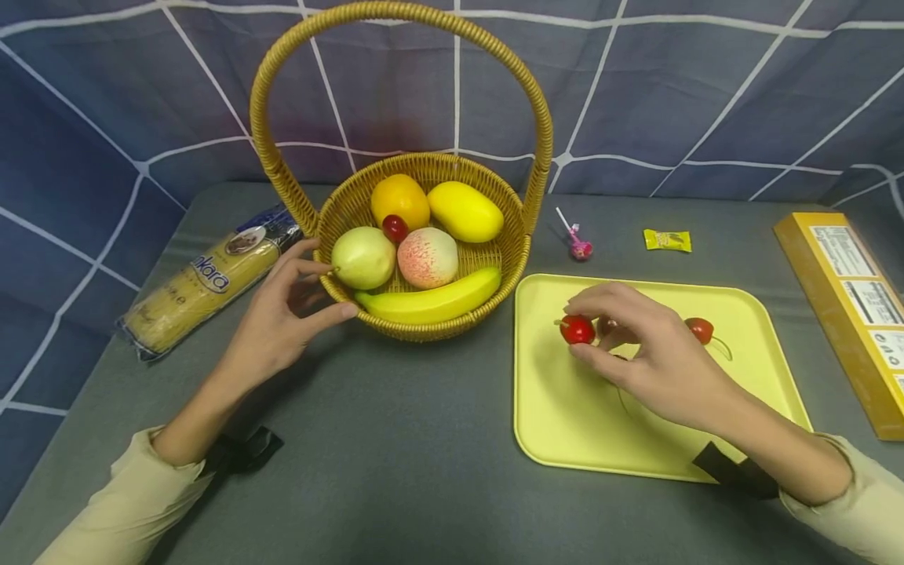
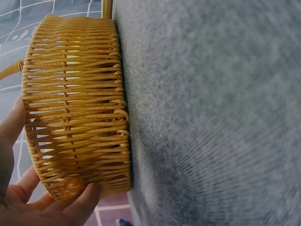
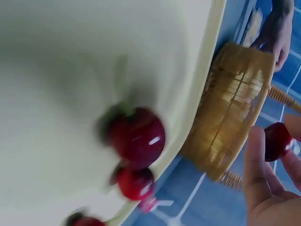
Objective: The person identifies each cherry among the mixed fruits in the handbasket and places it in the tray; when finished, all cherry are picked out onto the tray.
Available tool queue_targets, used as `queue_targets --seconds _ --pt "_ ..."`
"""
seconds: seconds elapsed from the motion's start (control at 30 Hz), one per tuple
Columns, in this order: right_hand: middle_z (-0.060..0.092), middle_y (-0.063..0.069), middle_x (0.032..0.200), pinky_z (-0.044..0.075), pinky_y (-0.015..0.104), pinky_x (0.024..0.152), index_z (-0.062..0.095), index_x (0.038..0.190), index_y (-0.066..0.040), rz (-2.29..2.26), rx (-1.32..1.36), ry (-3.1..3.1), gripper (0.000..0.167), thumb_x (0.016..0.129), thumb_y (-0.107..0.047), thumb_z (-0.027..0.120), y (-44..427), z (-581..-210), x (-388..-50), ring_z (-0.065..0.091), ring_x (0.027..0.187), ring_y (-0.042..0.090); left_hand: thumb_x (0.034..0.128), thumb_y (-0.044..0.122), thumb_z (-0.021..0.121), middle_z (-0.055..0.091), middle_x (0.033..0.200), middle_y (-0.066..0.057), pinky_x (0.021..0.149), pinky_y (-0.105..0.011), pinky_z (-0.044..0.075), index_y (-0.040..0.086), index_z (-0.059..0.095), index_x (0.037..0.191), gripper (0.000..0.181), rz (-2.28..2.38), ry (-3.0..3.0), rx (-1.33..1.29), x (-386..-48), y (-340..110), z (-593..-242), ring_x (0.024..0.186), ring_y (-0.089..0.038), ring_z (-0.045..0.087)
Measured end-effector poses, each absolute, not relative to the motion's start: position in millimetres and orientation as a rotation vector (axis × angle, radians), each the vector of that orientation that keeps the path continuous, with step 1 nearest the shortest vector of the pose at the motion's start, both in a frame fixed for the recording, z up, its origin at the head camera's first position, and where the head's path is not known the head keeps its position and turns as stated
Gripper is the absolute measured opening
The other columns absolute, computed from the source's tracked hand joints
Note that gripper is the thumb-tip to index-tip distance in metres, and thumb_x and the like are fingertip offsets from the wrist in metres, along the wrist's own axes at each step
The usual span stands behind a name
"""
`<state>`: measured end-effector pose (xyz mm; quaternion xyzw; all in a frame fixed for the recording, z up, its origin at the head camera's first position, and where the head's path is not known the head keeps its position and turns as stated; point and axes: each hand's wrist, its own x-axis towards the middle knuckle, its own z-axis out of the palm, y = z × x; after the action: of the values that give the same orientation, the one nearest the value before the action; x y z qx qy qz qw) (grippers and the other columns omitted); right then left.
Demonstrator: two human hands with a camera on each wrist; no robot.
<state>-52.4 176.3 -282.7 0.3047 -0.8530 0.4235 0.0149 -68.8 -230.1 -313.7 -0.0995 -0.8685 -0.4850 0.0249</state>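
My right hand (image 1: 653,353) pinches a red cherry (image 1: 577,329) between thumb and fingertips above the yellow tray (image 1: 544,416). That held cherry (image 3: 277,141) also shows at the right of the right wrist view. Other cherries (image 1: 699,329) lie on the tray, some partly hidden by the hand. My left hand (image 1: 282,314) grips the near left edge of the wicker basket (image 1: 417,333), its thumb on the rim. Inside are an orange (image 1: 400,200), a mango (image 1: 466,212), a green pear-like fruit (image 1: 363,259), a peach (image 1: 428,259), a banana (image 1: 431,300) and a cherry (image 1: 395,228).
A pasta packet (image 1: 205,282) lies left of the basket, whose tall handle (image 1: 402,9) arches above it. Behind the tray are a pink lollipop (image 1: 581,249) and a yellow wrapped candy (image 1: 667,240). A long yellow box (image 1: 847,314) lies at the right.
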Motion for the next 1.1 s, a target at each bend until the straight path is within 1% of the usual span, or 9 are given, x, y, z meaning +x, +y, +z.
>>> queue_targets --seconds 0.07,0.17,0.27,0.37,0.5,0.57,0.63,0.77,1.1 --pt "0.064 -0.005 0.106 0.058 0.018 0.069 0.067 0.112 -0.008 1.331 0.898 -2.688 0.042 0.076 0.011 0.079 188 -285 -49 0.062 0.085 0.010 0.0830 0.004 0.080 0.023 0.159 -0.007 0.104 -0.055 0.044 -0.006 0.052 0.123 0.050 -1.506 -2.681 -0.312 -69 -230 -314 0.130 -0.040 0.044" --pt "0.066 -0.004 0.104 0.057 0.017 0.070 0.067 0.112 -0.007 1.287 0.840 -2.745 0.041 0.076 0.010 0.079 205 -290 -47 0.064 0.083 0.010 0.0831 0.003 0.079 0.023 0.159 -0.008 0.104 -0.056 0.044 -0.006 0.052 0.123 0.050 -1.514 -2.675 -0.316 -69 -230 -314 0.131 -0.040 0.044" --pt "0.067 -0.002 0.105 0.056 0.015 0.068 0.068 0.113 -0.008 1.133 0.760 -2.829 0.040 0.077 0.003 0.082 221 -296 -44 0.062 0.082 0.006 0.0831 0.003 0.079 0.023 0.159 -0.008 0.104 -0.056 0.044 -0.006 0.052 0.124 0.050 -1.517 -2.672 -0.318 -68 -230 -314 0.130 -0.041 0.044" --pt "0.069 -0.001 0.103 0.053 0.014 0.062 0.068 0.115 -0.009 0.933 0.647 -2.913 0.043 0.075 -0.006 0.085 237 -300 -42 0.061 0.080 0.005 0.0830 0.003 0.079 0.023 0.159 -0.008 0.104 -0.055 0.045 -0.006 0.052 0.124 0.050 -1.523 -2.668 -0.326 -68 -230 -314 0.130 -0.041 0.045" --pt "0.070 -0.002 0.099 0.052 0.022 0.058 0.068 0.116 -0.009 0.785 0.574 -2.990 0.047 0.074 -0.013 0.088 251 -306 -41 0.063 0.080 0.013 0.0830 0.003 0.079 0.024 0.159 -0.008 0.103 -0.055 0.045 -0.006 0.052 0.124 0.050 -1.521 -2.664 -0.329 -69 -231 -314 0.130 -0.041 0.045" --pt "0.069 -0.003 0.097 0.052 0.026 0.058 0.068 0.116 -0.008 0.746 0.568 -3.022 0.047 0.074 -0.015 0.088 255 -309 -41 0.064 0.082 0.019 0.0828 0.003 0.080 0.024 0.159 -0.008 0.103 -0.055 0.044 -0.006 0.052 0.124 0.050 -1.514 -2.664 -0.325 -69 -231 -314 0.130 -0.041 0.044" --pt "0.068 -0.004 0.094 0.050 0.028 0.058 0.068 0.115 -0.006 0.715 0.559 -3.047 0.047 0.074 -0.017 0.088 257 -313 -41 0.064 0.081 0.021 0.0826 0.003 0.080 0.024 0.159 -0.008 0.103 -0.056 0.044 -0.006 0.052 0.124 0.050 -1.511 -2.665 -0.322 -69 -231 -314 0.130 -0.041 0.044" --pt "0.067 -0.004 0.091 0.047 0.029 0.057 0.069 0.113 -0.006 0.678 0.534 -3.087 0.046 0.074 -0.020 0.088 261 -317 -41 0.063 0.079 0.020 0.0829 0.003 0.079 0.024 0.159 -0.008 0.104 -0.056 0.043 -0.007 0.052 0.124 0.050 -1.525 -2.664 -0.325 -69 -231 -314 0.131 -0.041 0.043" --pt "0.064 -0.006 0.087 0.045 0.029 0.058 0.069 0.111 -0.009 0.654 0.522 -3.135 0.041 0.076 -0.022 0.087 263 -319 -44 0.061 0.078 0.017 0.0833 0.003 0.079 0.023 0.159 -0.009 0.105 -0.057 0.043 -0.007 0.051 0.124 0.050 -1.528 -2.666 -0.332 -69 -230 -313 0.132 -0.041 0.042"
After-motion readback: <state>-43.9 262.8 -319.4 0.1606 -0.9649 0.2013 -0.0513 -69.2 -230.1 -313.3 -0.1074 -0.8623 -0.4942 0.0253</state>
